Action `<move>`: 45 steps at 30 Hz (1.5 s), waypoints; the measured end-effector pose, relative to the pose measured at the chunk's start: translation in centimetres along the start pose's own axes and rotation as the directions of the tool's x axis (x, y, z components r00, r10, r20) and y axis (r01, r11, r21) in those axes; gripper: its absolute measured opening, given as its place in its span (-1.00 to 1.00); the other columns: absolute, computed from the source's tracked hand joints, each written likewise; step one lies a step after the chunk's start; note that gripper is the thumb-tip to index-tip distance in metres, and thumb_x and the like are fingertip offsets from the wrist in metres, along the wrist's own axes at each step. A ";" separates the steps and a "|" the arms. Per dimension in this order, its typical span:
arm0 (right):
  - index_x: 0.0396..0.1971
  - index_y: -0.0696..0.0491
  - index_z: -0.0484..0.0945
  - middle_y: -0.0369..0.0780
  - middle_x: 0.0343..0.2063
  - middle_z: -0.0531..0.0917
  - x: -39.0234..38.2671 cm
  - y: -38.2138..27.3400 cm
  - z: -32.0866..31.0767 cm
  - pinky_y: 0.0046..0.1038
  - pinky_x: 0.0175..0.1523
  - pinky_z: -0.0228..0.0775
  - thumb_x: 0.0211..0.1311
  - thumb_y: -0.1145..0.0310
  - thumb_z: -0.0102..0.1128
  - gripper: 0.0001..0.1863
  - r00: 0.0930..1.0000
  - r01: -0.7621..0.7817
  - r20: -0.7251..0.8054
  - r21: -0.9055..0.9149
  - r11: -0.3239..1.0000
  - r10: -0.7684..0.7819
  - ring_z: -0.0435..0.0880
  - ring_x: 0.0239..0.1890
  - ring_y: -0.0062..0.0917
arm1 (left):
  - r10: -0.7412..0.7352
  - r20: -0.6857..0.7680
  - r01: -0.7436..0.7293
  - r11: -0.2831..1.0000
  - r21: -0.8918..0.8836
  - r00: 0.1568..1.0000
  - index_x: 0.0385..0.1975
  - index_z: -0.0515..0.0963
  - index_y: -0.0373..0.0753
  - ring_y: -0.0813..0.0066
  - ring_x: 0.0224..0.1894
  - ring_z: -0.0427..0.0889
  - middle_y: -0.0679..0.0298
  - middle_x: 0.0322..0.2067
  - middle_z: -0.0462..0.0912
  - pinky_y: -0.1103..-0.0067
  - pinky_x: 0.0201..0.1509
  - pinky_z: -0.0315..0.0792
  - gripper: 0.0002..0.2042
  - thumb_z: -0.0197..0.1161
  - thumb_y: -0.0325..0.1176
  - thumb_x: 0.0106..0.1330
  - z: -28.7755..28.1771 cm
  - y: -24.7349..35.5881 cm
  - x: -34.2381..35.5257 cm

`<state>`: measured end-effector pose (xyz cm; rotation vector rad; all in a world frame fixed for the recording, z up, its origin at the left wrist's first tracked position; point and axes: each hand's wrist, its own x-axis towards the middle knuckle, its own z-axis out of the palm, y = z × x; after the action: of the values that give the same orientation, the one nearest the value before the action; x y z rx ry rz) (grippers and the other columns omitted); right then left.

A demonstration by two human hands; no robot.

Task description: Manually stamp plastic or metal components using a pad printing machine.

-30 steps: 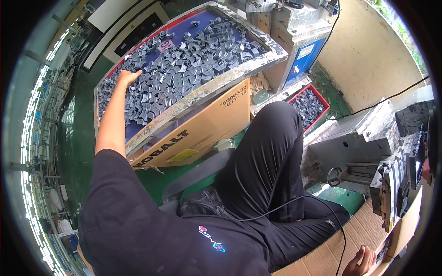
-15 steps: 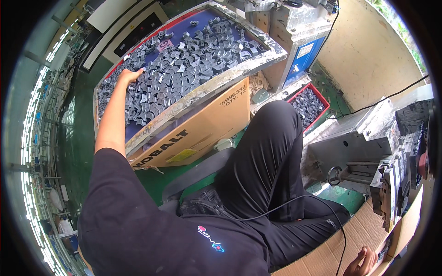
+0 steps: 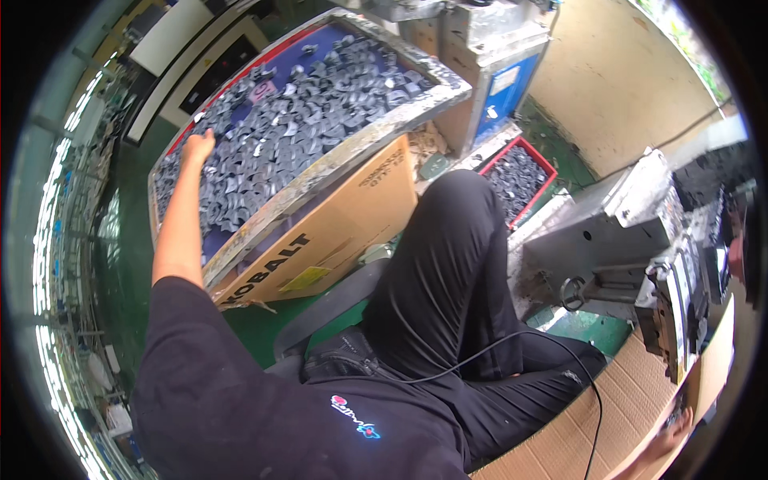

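Grey and plastic-looking, lie as loose curved pieces (image 3: pixel 296 120) on mixed axes, mostly two to five o'clock from the nearer bare left hand (image 3: pixel 198 150) within a pale-rimmed, blue-lined tray (image 3: pixel 436 100), with fingers there and on the bare right hand (image 3: pixel 674 432) too obscured to tell open from gripping.

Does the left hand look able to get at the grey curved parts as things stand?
Likely yes: the left hand is right at the grey curved parts in the tray, with no visible cover over them.
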<state>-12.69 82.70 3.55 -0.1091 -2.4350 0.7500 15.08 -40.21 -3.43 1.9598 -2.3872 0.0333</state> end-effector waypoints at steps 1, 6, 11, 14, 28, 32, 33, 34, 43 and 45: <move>0.33 0.22 0.46 -0.02 0.23 0.60 0.2 0.4 -2.7 -0.31 0.37 0.39 0.68 0.28 -0.07 -0.57 0.995 0.095 -0.010 -0.336 0.937 -0.104 0.60 0.24 -0.24 | 0.036 -0.030 -0.039 0.995 -0.097 0.999 0.02 0.75 -0.19 -0.15 0.26 0.62 -0.16 0.11 0.69 0.15 0.36 0.45 -0.40 0.07 0.23 0.45 -0.6 2.4 -1.0; 0.37 0.17 0.42 0.03 0.29 0.54 0.5 3.9 4.3 -0.27 0.44 0.29 0.59 0.25 0.08 -0.51 0.983 -0.044 0.174 -0.035 0.998 0.049 0.52 0.33 -0.16 | 0.187 -0.102 -0.194 0.979 -0.060 0.977 -0.18 0.77 -0.21 -0.09 0.00 0.76 -0.05 -0.16 0.80 0.17 0.11 0.56 -0.53 0.12 0.09 0.51 -2.5 4.3 -5.0; 0.36 0.17 0.43 0.06 0.29 0.52 0.1 4.7 7.6 -0.24 0.45 0.27 0.49 0.23 0.19 -0.45 0.926 0.309 0.301 -0.261 0.915 -0.227 0.52 0.33 -0.11 | 0.518 -0.176 -0.546 0.809 -0.217 0.837 -0.27 0.78 -0.21 0.27 -0.31 0.78 0.13 -0.43 0.78 0.39 -0.16 0.54 -0.60 0.20 0.01 0.51 -6.6 12.2 -10.2; 0.35 0.18 0.43 0.11 0.30 0.50 1.0 6.1 8.3 -0.16 0.46 0.27 0.36 0.18 0.32 -0.35 0.949 0.315 0.143 -0.468 0.826 -0.281 0.48 0.36 -0.02 | 0.643 -0.154 -0.658 0.703 -0.269 0.750 -0.26 0.76 -0.22 0.51 -0.48 0.62 0.23 -0.56 0.69 0.47 -0.31 0.44 -0.62 0.23 -0.01 0.51 -8.7 21.7 -17.1; -0.08 0.06 0.69 -0.14 -0.14 0.75 -0.3 -2.5 8.2 -0.22 0.20 0.45 0.26 0.56 0.23 -0.75 0.988 0.063 -0.106 -0.364 0.929 -0.108 0.65 0.04 -0.18 | 0.804 -0.594 -0.388 -0.541 -0.747 0.022 -0.21 0.72 -0.29 0.61 -0.50 0.49 0.28 -0.45 0.70 0.60 -0.40 0.39 -0.92 0.39 -0.43 0.40 -16.8 46.3 -60.4; -0.06 0.06 0.72 -0.25 -0.20 0.75 -1.2 -4.7 8.1 -0.44 -0.07 0.56 0.40 0.51 0.30 -0.82 0.968 -0.021 -0.251 -0.057 0.998 0.006 0.72 -0.20 -0.48 | 0.711 -0.695 -0.281 -0.692 -0.665 -0.108 -0.19 0.72 -0.27 0.45 -0.38 0.63 0.22 -0.35 0.73 0.52 -0.22 0.52 -0.90 0.40 -0.44 0.37 -16.4 48.8 -64.4; -0.06 0.06 0.72 -0.25 -0.20 0.75 -1.1 -4.8 7.8 -0.44 -0.07 0.56 0.40 0.51 0.30 -0.82 0.966 -0.028 -0.258 -0.062 0.998 0.011 0.72 -0.20 -0.48 | 0.728 -0.677 -0.305 -0.673 -0.674 -0.108 -0.21 0.72 -0.26 0.42 -0.34 0.66 0.23 -0.35 0.74 0.51 -0.20 0.54 -0.91 0.40 -0.44 0.35 -15.6 48.9 -64.8; -0.03 0.07 0.72 -0.29 -0.22 0.75 -1.2 -4.1 7.2 -0.52 -0.11 0.53 0.45 0.46 0.30 -0.83 0.966 -0.100 -0.221 0.154 0.983 0.132 0.69 -0.24 -0.59 | 0.742 -0.662 -0.320 -0.657 -0.683 -0.110 -0.23 0.72 -0.25 0.39 -0.31 0.69 0.23 -0.34 0.74 0.50 -0.17 0.55 -0.91 0.41 -0.44 0.33 -15.1 49.0 -65.2; -0.10 0.06 0.76 -0.32 -0.43 0.77 -0.9 -2.8 6.6 -0.54 -0.29 0.51 0.42 0.25 0.42 -0.78 0.948 -0.160 -0.276 0.019 0.987 0.159 0.66 -0.43 -0.70 | 0.555 -0.818 -0.485 -0.763 -0.427 -0.153 -0.30 0.73 -0.22 0.25 -0.24 0.71 0.22 -0.32 0.78 0.41 -0.08 0.56 -0.93 0.42 -0.48 0.24 -13.7 49.4 -64.7; -0.24 0.02 0.74 -0.29 -0.54 0.73 -1.1 -3.2 6.1 -0.42 -0.33 0.51 0.30 0.03 0.50 -0.66 0.950 -0.208 -0.273 -0.177 0.962 0.155 0.69 -0.50 -0.56 | 0.559 -0.815 -0.485 -0.761 -0.431 -0.154 -0.29 0.73 -0.23 0.26 -0.24 0.71 0.22 -0.31 0.78 0.41 -0.07 0.56 -0.92 0.42 -0.48 0.24 -13.6 49.3 -64.6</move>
<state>-14.86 76.81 0.62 -0.4882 -2.2643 0.5237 -20.35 33.37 7.42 -1.0024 -1.9768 -1.1118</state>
